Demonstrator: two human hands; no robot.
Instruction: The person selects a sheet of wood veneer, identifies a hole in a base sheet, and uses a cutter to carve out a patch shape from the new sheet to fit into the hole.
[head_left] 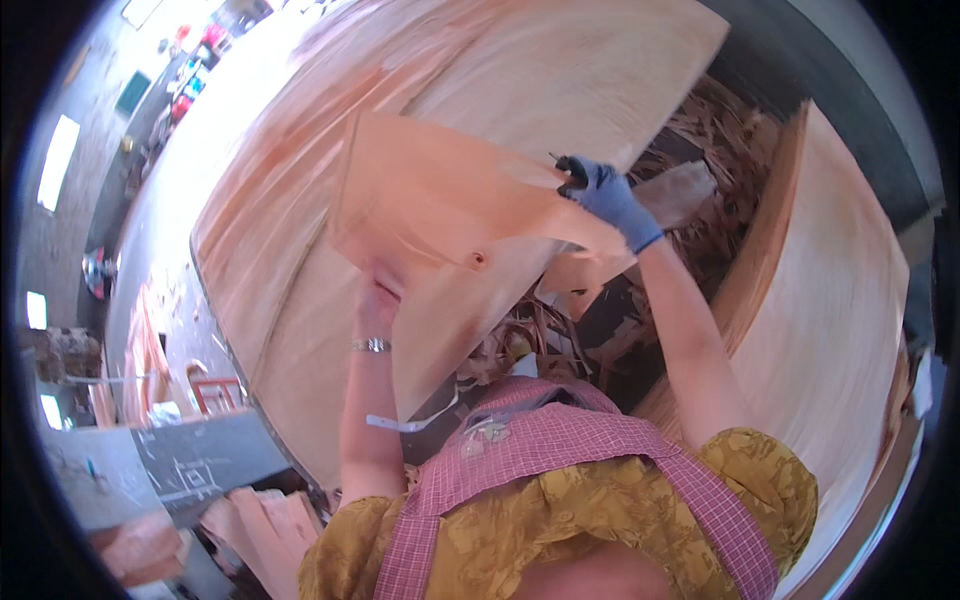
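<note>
Glare bleaches the upper left; the right lies dimmer; straight edges bow toward a black rim.

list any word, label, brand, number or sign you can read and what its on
None can be read.
White marks on the grey panel: too blurred to make out.
Green rectangle in the background: too small to tell whether it bears text.
Thin wood sheet: no lettering shows.

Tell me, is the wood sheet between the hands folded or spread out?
Spread: the wood sheet shows one broad, slightly curved face between the left hand and the gloved right hand, no fold visible.
</note>
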